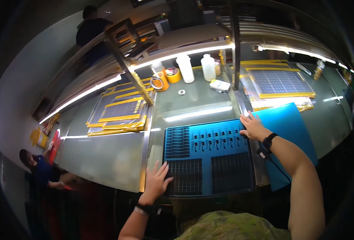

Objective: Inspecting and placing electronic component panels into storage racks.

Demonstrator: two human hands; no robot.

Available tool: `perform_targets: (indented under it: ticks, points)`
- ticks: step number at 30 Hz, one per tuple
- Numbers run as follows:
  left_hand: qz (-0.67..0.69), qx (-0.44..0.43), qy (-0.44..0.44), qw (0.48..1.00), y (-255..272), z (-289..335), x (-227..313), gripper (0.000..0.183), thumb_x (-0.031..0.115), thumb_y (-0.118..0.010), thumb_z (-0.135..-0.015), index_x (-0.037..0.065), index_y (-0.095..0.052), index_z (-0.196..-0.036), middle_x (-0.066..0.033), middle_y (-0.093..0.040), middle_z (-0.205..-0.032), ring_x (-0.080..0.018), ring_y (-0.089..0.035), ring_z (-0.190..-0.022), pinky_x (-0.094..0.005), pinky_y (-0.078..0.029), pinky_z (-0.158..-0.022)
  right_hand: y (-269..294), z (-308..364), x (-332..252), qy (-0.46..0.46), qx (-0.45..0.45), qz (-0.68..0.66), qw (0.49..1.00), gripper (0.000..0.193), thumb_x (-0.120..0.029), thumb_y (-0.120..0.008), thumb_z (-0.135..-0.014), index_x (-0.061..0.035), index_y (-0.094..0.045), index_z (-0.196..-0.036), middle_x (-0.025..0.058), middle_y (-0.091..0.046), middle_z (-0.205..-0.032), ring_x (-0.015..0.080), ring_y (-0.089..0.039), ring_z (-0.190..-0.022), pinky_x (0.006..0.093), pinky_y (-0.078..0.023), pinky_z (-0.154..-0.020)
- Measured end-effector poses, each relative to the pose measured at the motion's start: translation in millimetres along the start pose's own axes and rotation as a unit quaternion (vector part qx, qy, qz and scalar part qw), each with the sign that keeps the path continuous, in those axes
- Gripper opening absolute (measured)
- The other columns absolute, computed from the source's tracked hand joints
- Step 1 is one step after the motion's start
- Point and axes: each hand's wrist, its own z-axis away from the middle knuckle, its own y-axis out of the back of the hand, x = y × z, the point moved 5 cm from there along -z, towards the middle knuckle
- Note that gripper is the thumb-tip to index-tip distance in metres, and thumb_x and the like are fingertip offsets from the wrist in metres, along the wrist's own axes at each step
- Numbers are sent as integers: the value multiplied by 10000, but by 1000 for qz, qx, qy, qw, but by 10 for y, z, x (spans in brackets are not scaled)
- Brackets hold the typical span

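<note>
A rectangular blue sheet with black printed patterns (207,155) lies flat before me on the glass-topped table. Its lower half carries two dark gridded blocks, its upper half rows of small shapes. At its left edge rests my left hand (156,182), fingers spread and holding nothing. My right hand (254,127) is at the upper right corner of the sheet, fingers apart, touching the edge there. Under my right forearm lies a plain blue sheet (291,136). A dark band with a thin cord (280,170) hanging from it circles my right wrist (269,142).
White bottles (185,69), orange tape rolls (173,75) and a small white box (220,85) stand at the back. Yellow-edged patterned sheets lie stacked at left (121,110) and right (281,82). Metal posts (235,48) hold a lit shelf. Another person (45,170) is at far left.
</note>
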Motion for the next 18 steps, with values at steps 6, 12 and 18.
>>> perform_targets:
  ticks: [6, 12, 18]
  points:
    - [-71, -69, 92, 991, -320, -1328, -552, 874, 653, -496, -805, 36, -325, -1399, -88, -284, -1485, -290, -163, -1400, -573, -175, -1081, -98, 6, -27, 7, 25, -9, 1000, 688, -499, -542, -849, -97, -374, -1381, 53, -296, -1480, 366, -240, -1357, 539, -234, -1072]
    - [-85, -128, 118, 981, -307, -1625, -599, 983, 718, -530, -737, 45, -295, -1414, -102, -259, -1495, -289, -104, -1415, -561, -133, -1097, -67, 23, 15, -9, 17, -14, 1000, 689, -492, -538, -854, -96, -360, -1389, 55, -295, -1479, 362, -235, -1360, 529, -223, -1080]
    - [-123, -191, 148, 963, -251, -1686, -604, 1061, 759, -517, -706, 38, -243, -1435, -79, -220, -1514, -268, -43, -1426, -549, -100, -1108, -114, 15, -4, -22, 14, -38, 999, 680, -486, -522, -866, -100, -343, -1397, 53, -274, -1486, 369, -229, -1360, 533, -225, -1078]
